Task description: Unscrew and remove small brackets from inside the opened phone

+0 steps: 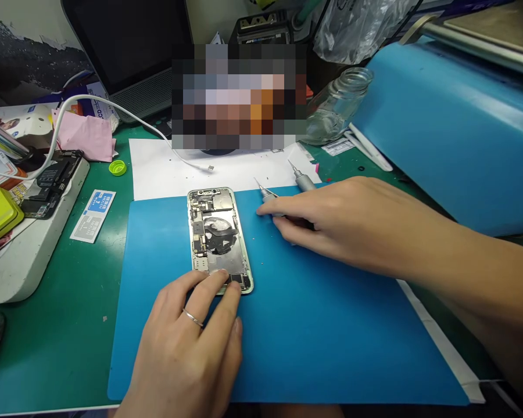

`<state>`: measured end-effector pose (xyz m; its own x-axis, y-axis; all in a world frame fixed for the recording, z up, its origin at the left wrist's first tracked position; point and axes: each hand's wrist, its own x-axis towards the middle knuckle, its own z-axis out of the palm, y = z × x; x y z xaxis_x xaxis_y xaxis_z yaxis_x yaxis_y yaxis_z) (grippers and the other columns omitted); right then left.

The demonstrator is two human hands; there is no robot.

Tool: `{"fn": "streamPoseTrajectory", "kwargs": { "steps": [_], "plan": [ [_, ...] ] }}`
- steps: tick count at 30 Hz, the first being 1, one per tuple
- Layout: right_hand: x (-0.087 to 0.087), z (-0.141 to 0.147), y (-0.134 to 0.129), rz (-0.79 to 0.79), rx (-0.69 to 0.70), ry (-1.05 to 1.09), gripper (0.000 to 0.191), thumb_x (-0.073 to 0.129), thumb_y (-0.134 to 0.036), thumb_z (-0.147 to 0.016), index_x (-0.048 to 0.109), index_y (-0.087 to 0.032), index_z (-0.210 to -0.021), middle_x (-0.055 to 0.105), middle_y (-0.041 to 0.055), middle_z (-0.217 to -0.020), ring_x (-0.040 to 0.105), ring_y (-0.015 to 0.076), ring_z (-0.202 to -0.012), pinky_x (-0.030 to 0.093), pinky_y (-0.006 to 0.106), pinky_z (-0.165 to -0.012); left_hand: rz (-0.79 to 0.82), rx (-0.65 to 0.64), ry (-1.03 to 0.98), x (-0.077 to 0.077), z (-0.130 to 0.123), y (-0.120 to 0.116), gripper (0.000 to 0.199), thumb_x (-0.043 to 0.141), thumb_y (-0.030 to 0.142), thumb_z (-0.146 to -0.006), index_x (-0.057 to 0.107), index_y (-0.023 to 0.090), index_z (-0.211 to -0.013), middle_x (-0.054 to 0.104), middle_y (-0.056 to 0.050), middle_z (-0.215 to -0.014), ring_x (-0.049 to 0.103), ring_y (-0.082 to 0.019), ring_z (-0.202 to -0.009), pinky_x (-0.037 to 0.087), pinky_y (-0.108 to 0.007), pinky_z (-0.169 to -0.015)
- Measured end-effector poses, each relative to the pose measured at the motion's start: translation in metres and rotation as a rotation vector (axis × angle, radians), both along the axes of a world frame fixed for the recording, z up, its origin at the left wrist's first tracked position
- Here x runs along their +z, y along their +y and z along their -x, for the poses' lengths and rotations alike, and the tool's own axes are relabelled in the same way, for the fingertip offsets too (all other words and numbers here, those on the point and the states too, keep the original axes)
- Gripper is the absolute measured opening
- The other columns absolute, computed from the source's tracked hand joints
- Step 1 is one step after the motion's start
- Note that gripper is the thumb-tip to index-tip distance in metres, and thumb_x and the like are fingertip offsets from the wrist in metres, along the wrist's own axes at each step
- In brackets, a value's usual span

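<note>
An opened smartphone (220, 232) lies on a blue mat (314, 337), its circuit board and inner metal plate exposed. My left hand (192, 342), a ring on one finger, rests its outstretched fingertips on the phone's near end. To the right of the phone, my right hand (331, 223) has its fingers bent around a slim grey screwdriver (267, 196) with a fine tip; most of its handle is hidden beneath the hand. A second grey fine-tipped screwdriver (303, 179) lies just beyond, partly covered by the hand.
A white cable (113, 104) arches over white paper (157, 168). Battery packs (0, 212) sit on a white device at left, beside a small card (93, 216) and a green cap (117, 168). A glass jar (337, 107), white tweezers (370, 148) and a rolled blue sheet (453, 133) are at right.
</note>
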<state>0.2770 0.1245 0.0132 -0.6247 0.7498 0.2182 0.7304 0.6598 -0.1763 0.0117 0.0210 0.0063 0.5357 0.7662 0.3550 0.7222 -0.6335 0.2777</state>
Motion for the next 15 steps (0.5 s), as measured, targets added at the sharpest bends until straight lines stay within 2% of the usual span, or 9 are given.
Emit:
{"fn": "streamPoseTrajectory", "kwargs": {
  "steps": [5, 10, 15],
  "plan": [
    [0.0045, 0.0036, -0.0013, 0.065, -0.028, -0.008, 0.019, 0.056, -0.019, -0.096, 0.073, -0.021, -0.088, 0.080, 0.0015, -0.082, 0.071, 0.0198, -0.064, 0.040, 0.030, -0.054, 0.014, 0.001, 0.006, -0.0006, -0.0004, -0.0003, 0.031, 0.055, 0.014, -0.105, 0.070, 0.013, -0.132, 0.073, -0.008, -0.135, 0.059, -0.027, -0.124, 0.054, -0.042, -0.101],
    [0.0030, 0.0007, -0.0003, 0.126, -0.021, -0.052, 0.025, 0.050, -0.025, -0.100, 0.075, -0.022, -0.103, 0.082, 0.0046, -0.097, 0.074, 0.0231, -0.071, 0.041, 0.032, -0.054, 0.022, 0.005, 0.016, -0.0017, 0.0002, -0.0003, 0.033, 0.055, 0.017, -0.105, 0.069, 0.014, -0.135, 0.071, -0.007, -0.138, 0.058, -0.027, -0.126, 0.053, -0.042, -0.102],
    [0.0000, -0.0017, -0.0020, 0.146, -0.009, -0.061, 0.018, 0.050, -0.020, -0.098, 0.066, -0.024, -0.106, 0.077, 0.0016, -0.088, 0.070, 0.0213, -0.069, 0.040, 0.031, -0.055, 0.020, -0.003, 0.015, -0.0018, 0.0015, 0.0002, 0.034, 0.054, 0.017, -0.105, 0.069, 0.013, -0.136, 0.072, -0.009, -0.137, 0.059, -0.028, -0.125, 0.055, -0.043, -0.101]
  ]
}}
